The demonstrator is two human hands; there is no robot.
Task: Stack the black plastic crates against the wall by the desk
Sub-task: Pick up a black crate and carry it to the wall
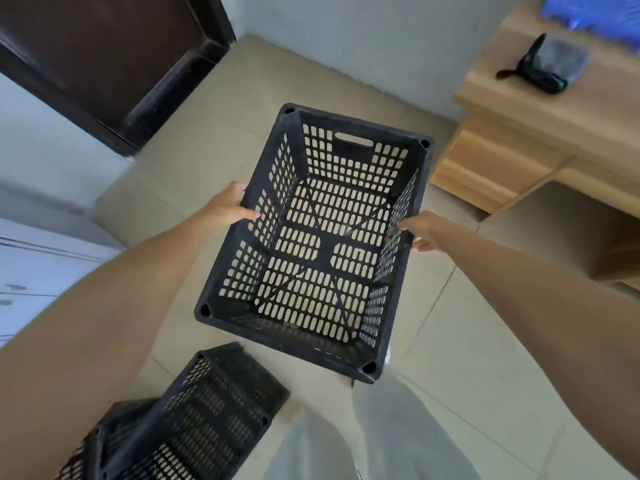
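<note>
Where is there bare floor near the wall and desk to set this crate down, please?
Bare tiles run along the wall, between the dark door and the desk, beyond the held crate. More open floor lies right of it, before the desk's knee gap. Crowded at lower left: a second crate lies by the person's legs.

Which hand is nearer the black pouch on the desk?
Right. The right hand grips the crate by its right rim, on the desk side, below-left of the pouch. The left hand grips the opposite rim, farther from it.
</note>
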